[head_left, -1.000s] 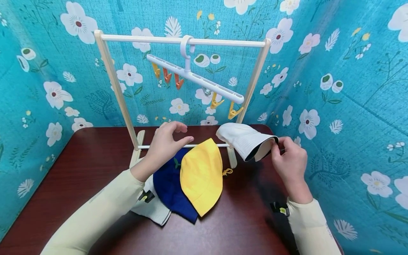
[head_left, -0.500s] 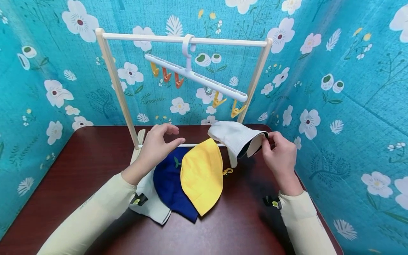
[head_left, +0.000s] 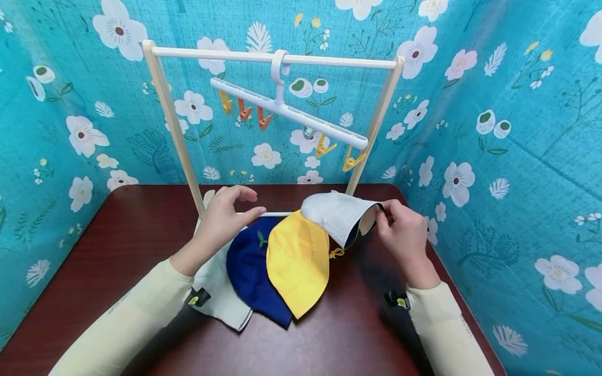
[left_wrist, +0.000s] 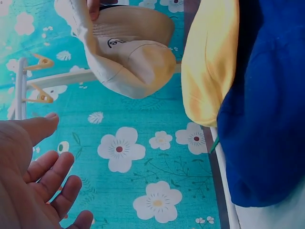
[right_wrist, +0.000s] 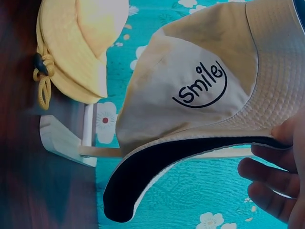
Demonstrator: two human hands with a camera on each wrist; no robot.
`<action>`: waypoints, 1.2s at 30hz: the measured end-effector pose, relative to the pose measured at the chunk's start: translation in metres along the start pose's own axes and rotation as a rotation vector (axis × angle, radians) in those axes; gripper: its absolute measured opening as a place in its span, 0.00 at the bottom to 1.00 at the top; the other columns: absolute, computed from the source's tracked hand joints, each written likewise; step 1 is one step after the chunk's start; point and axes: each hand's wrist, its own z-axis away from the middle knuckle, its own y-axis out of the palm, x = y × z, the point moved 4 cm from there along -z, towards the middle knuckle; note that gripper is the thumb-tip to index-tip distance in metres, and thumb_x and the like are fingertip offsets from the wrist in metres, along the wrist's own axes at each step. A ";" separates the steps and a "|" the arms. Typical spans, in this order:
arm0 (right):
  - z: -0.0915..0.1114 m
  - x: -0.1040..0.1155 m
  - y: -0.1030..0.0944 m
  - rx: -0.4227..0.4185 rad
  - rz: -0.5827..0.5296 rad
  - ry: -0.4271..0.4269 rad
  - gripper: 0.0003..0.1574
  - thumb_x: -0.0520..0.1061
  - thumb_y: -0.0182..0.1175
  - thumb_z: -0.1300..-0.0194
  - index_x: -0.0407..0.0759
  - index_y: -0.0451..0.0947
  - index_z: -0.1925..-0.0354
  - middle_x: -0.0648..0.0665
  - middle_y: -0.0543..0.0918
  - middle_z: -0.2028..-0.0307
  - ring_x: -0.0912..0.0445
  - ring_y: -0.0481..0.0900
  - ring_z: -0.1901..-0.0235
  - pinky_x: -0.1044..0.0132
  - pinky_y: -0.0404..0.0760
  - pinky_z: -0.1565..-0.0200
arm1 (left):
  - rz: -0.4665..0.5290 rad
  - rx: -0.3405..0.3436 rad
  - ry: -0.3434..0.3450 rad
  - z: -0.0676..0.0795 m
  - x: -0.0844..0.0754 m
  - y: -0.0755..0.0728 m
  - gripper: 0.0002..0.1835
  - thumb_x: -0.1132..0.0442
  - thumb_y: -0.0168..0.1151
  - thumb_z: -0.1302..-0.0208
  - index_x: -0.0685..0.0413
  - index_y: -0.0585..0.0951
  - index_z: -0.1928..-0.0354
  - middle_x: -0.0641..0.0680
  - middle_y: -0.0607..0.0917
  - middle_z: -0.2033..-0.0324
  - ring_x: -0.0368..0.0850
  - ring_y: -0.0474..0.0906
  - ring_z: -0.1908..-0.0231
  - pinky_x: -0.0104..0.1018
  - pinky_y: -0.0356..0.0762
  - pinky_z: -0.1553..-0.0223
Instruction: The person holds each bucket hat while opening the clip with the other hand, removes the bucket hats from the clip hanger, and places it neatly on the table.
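My right hand [head_left: 405, 233] pinches the brim of a white bucket hat [head_left: 336, 214], whose crown points left over the edge of a yellow bucket hat [head_left: 299, 263]. In the right wrist view, "smile" lettering and a dark brim lining show on the white hat [right_wrist: 190, 95]. My left hand [head_left: 221, 216] is held above the hats with thumb and fingers apart, holding nothing. Beneath the yellow hat lies a navy bucket hat [head_left: 254, 271] with a green sprout mark. Partly under that is a pale grey hat [head_left: 218, 295].
A wooden rack [head_left: 176, 130] stands at the back of the dark red table [head_left: 108, 250]. From its top bar hangs a white hanger [head_left: 289, 110] with yellow clips [head_left: 352, 159], orange clips [head_left: 264, 119] and a grey one. Flowered blue cloth [head_left: 508, 209] closes off the back and sides.
My right hand has brought the white hat leftward and lower, onto the yellow hat's edge. My left hand has drawn left and slightly down. The hats on the table have stayed put.
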 end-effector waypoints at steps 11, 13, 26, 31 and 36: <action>0.008 -0.004 0.011 0.108 0.009 -0.108 0.08 0.40 0.73 0.40 0.41 0.85 0.62 0.44 0.82 0.78 0.55 0.72 0.83 0.57 0.75 0.80 | -0.030 0.039 -0.008 0.005 0.017 0.000 0.19 0.46 0.75 0.39 0.48 0.84 0.52 0.49 0.86 0.56 0.46 0.75 0.53 0.45 0.78 0.54; 0.011 -0.007 0.010 0.125 0.008 -0.127 0.08 0.40 0.73 0.40 0.41 0.85 0.62 0.44 0.83 0.78 0.55 0.72 0.83 0.57 0.74 0.80 | -0.024 0.042 -0.008 0.005 0.019 0.000 0.19 0.47 0.75 0.39 0.49 0.84 0.52 0.50 0.86 0.56 0.46 0.75 0.54 0.45 0.78 0.55; 0.023 -0.020 0.009 0.281 -0.017 -0.219 0.17 0.37 0.79 0.49 0.44 0.84 0.61 0.45 0.88 0.70 0.54 0.82 0.76 0.54 0.85 0.71 | -0.047 0.073 -0.014 0.014 0.027 -0.003 0.19 0.51 0.76 0.39 0.52 0.84 0.51 0.52 0.87 0.56 0.48 0.76 0.53 0.48 0.77 0.54; 0.027 -0.026 0.006 0.336 -0.026 -0.243 0.18 0.37 0.79 0.50 0.45 0.83 0.62 0.46 0.88 0.68 0.54 0.82 0.74 0.54 0.86 0.70 | -0.052 0.076 -0.003 0.019 0.029 -0.007 0.18 0.49 0.75 0.39 0.49 0.84 0.52 0.49 0.87 0.56 0.48 0.77 0.51 0.48 0.78 0.50; 0.031 -0.032 0.004 0.408 -0.035 -0.234 0.18 0.37 0.79 0.49 0.46 0.85 0.59 0.46 0.89 0.64 0.54 0.85 0.69 0.53 0.87 0.64 | -0.048 0.090 0.031 0.023 0.027 -0.010 0.18 0.49 0.76 0.39 0.48 0.84 0.52 0.48 0.87 0.56 0.46 0.81 0.52 0.51 0.79 0.46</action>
